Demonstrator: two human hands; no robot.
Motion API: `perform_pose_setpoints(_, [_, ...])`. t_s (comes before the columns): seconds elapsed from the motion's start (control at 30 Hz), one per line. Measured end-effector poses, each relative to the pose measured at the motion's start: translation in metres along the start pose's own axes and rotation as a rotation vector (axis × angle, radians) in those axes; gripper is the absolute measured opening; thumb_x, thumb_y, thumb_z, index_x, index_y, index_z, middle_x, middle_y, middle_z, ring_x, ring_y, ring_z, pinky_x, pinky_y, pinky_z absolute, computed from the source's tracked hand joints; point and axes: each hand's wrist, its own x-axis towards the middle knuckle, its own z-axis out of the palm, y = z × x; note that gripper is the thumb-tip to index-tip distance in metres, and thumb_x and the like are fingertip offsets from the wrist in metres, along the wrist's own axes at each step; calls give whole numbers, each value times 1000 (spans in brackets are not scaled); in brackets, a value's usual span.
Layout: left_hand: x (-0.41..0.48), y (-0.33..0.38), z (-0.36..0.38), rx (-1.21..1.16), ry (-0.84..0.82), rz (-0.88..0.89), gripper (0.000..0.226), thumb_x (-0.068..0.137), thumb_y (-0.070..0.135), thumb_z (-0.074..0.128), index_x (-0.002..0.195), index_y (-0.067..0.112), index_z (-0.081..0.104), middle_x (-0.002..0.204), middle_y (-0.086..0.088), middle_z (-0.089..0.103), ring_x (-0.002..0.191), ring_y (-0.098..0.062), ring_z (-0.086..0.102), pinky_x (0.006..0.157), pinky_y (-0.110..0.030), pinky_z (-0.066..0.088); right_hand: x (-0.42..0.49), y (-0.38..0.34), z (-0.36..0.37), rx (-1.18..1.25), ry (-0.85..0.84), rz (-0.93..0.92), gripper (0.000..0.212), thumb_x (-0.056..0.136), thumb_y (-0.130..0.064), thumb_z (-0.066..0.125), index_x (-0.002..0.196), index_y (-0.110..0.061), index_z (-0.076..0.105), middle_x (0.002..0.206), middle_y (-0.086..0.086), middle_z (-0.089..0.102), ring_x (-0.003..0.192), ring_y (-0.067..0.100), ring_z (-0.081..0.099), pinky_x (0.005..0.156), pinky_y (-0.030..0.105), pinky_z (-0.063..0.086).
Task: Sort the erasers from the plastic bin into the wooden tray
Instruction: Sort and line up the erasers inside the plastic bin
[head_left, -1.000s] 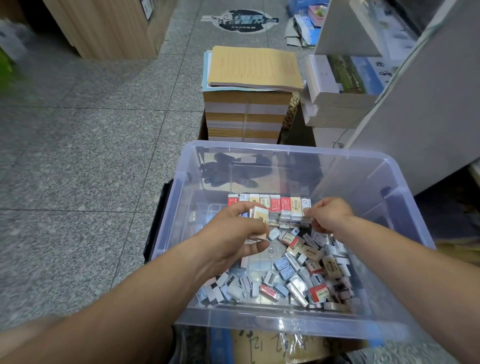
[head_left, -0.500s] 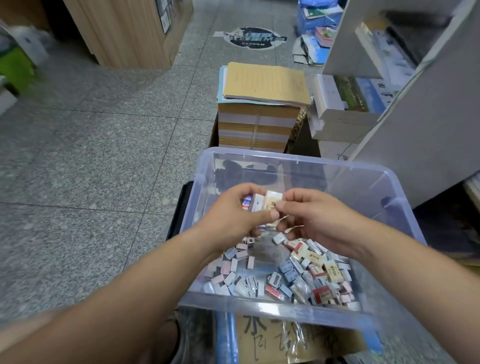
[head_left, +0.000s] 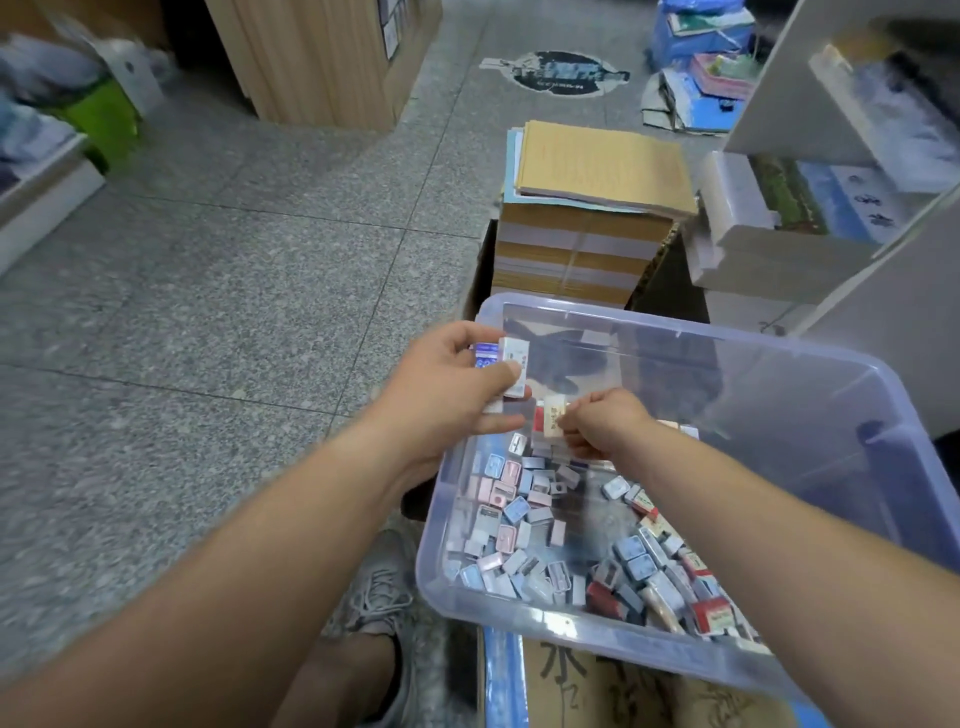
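Two bare hands meet above the far-left corner of a clear plastic bin (head_left: 831, 441). We see the left hand (head_left: 452, 389) with its fingers curled round a few erasers, a white-sleeved eraser (head_left: 514, 364) outermost and a blue eraser (head_left: 485, 358) behind it. The right hand (head_left: 605, 423) pinches a cream-and-red eraser (head_left: 551, 415) between curled fingers, just beside the left hand. Many loose erasers (head_left: 519, 525) in pink, blue, grey and red cover the bottom of the bin, thickest along its near side. We note a printed cardboard box (head_left: 597, 686) under the bin's near edge. The floor (head_left: 208, 291) of the room is grey speckled stone tile, with a round dark sticker (head_left: 558, 73) farther off. Beyond the bin stands a stack of tan paper pads (head_left: 587, 234); to its right, white shelving (head_left: 857, 291) holds wrapped packs. A wooden cabinet (head_left: 322, 62) stands at the far left, and a grey shoe (head_left: 382, 592) shows beside the bin.
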Motion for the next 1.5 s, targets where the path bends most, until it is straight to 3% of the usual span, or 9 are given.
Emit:
perform_pose_setpoints(0.13, [3,-3,-2,-39,-3,-10,22,95,-2,64,115,7,60,111,-19,72,97,-31,75,60,-29,62,26,3,14,-3,70,32,8,83,8,71,86,2,66,73,20,62,58,27,60,58,35,55])
perform_pose_setpoints(0.37, [9,-3,-5,-31,-16,-12,19,96,0,64,114,7,61,111,-20,71,97,-30,75,59,-25,60,39,9,18,-135,150,-10,7,77,2,75,80,4,69,72,24,72,64,37,73,69,57,62])
perform_pose_setpoints(0.57, [11,-5,-4,-17,-11,-9,24,95,2,67,117,8,60,113,-19,71,100,-31,74,60,-26,60,12,-3,4,-386,142,-93,21,87,-22,76,83,-3,68,81,14,72,70,26,66,67,36,56])
perform_pose_setpoints(0.77, [9,-7,-1,67,-45,49,23,93,6,71,114,5,63,105,-14,76,97,-27,75,61,-27,60,-69,-47,-12,265,-290,-298,26,103,-30,57,98,-8,71,73,1,66,61,16,56,54,28,44])
perform_pose_setpoints(0.87, [7,-7,2,55,-51,62,29,92,6,71,118,2,61,106,-21,74,91,-28,76,59,-27,60,-93,-55,-14,331,-377,-345,17,101,-25,60,96,-11,69,72,0,65,63,15,58,55,28,44])
perform_pose_setpoints(1.07, [5,-8,9,76,11,73,17,97,5,65,114,7,64,100,-23,66,78,-22,73,59,-27,60,-80,-40,-20,430,-202,-301,13,97,-16,67,85,-10,67,70,1,62,65,15,59,61,28,52])
perform_pose_setpoints(1.2, [6,-10,6,76,10,60,28,99,-5,49,117,11,65,96,-17,53,90,-29,76,61,-26,60,-33,0,-27,202,1,-89,8,88,-7,76,90,-2,71,93,17,73,87,31,71,86,46,60])
perform_pose_setpoints(1.33, [6,-14,6,122,-8,75,22,98,-2,58,117,9,61,95,-14,53,101,-40,70,58,-25,60,-7,15,-20,44,76,6,10,87,-11,79,86,-4,71,93,17,72,90,32,72,88,49,60])
perform_pose_setpoints(1.5, [10,-18,9,239,-8,99,15,91,1,70,103,10,65,83,-13,56,69,-7,66,59,-27,60,19,13,-10,-37,119,0,18,81,-15,85,81,-3,72,82,17,74,80,34,75,83,51,61])
